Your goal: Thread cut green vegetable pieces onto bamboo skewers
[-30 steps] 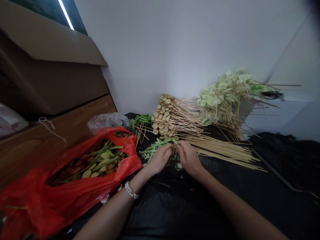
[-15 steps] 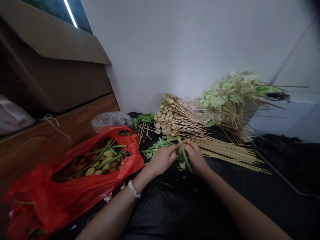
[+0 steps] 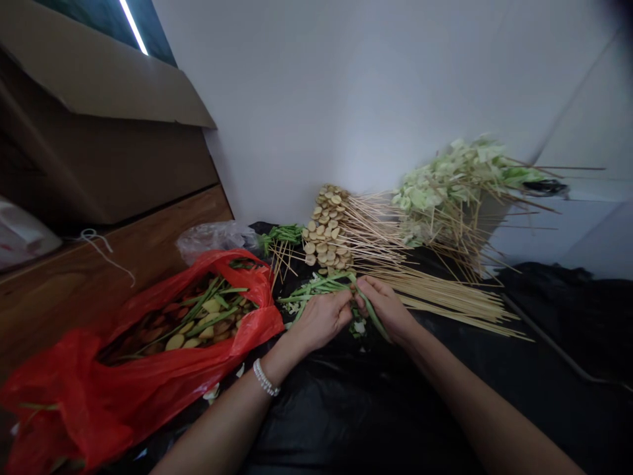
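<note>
Pinching a long bright-green vegetable stalk (image 3: pixel 370 313) between both hands here, right above a crinkly black plastic sheet (image 3: pixel 341 412). The stalk lies on a diagonal: its top end points away from me, up by my knuckles, and its lower end slants down and to the right, past my right hand.

My left hand (image 3: pixel 321 321) is clenched, with the fingers curled in around the stalk and a white beaded bracelet (image 3: pixel 266 377) on the wrist. My right hand (image 3: pixel 386 307) is grasping it too, fingers bent over and nearly touching the left hand. Both forearms come up from the bottom of the shot and meet in a V.

Just past my hands there's a loose pile of thin green stalks (image 3: pixel 316 285). Behind that sits a stack of round tan slices on long bamboo skewers (image 3: pixel 324 231), with the sticks fanning out to the right. Further right, pale green leaves on wooden skewers (image 3: pixel 445 188) lean against a white wall (image 3: pixel 346 99). On my left, a shiny red plastic bag (image 3: pixel 254 323) lies open, full of sliced vegetables and green stalks.
</note>
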`<state>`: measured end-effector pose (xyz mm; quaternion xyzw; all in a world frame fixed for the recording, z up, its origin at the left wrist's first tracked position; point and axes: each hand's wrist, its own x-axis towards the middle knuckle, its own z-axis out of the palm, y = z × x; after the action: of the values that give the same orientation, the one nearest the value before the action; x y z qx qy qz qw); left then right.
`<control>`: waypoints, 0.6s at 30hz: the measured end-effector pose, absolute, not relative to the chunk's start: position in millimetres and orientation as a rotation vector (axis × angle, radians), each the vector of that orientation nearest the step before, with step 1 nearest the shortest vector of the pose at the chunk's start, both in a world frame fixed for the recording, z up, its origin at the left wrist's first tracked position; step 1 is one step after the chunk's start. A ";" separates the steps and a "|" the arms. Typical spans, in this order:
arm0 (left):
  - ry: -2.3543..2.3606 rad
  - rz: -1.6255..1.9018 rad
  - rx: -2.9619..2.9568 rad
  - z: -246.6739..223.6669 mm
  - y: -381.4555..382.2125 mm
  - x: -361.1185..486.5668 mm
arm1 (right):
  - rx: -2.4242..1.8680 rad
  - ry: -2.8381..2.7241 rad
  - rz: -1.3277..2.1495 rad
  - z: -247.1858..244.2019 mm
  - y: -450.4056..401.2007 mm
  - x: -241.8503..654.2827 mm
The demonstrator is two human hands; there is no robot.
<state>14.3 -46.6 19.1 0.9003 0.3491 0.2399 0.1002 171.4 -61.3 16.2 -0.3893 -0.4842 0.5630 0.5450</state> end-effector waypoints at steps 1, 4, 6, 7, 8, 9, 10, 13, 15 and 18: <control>1.032 0.719 2.657 18.8 -46.6 14.3 | -0.919 -1.137 1.328 16.4 -61.0 172.0; 1.025 0.734 2.662 20.0 -47.1 14.3 | -0.926 -1.058 1.274 15.4 -57.2 175.3; 1.020 0.715 2.680 21.6 -48.1 14.5 | -0.948 -0.989 1.221 14.5 -52.5 180.2; 1.017 0.702 2.686 22.2 -48.5 14.7 | -0.967 -0.962 1.188 14.2 -49.8 183.7; 1.014 0.691 2.689 22.6 -48.8 14.8 | -0.982 -0.941 1.143 14.1 -47.1 187.7; 1.017 0.686 2.687 22.8 -48.7 14.8 | -0.992 -0.929 1.096 14.1 -44.4 192.1; 1.027 0.686 2.679 22.6 -48.2 14.7 | -0.995 -0.921 1.053 14.2 -41.8 196.6; 1.058 0.704 2.633 21.0 -45.3 13.2 | -0.984 -0.886 0.972 15.7 -36.0 209.3; 1.056 0.729 2.596 20.4 -43.1 11.7 | -0.965 -0.844 0.942 17.4 -33.5 217.0; 1.025 0.784 2.550 21.3 -40.6 9.3 | -0.945 -0.764 0.880 20.2 -30.5 228.8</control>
<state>9.3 -40.6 21.3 0.8834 0.3550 0.2715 0.1412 228.8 -30.5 20.2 -0.4295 -0.3472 0.3998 0.7315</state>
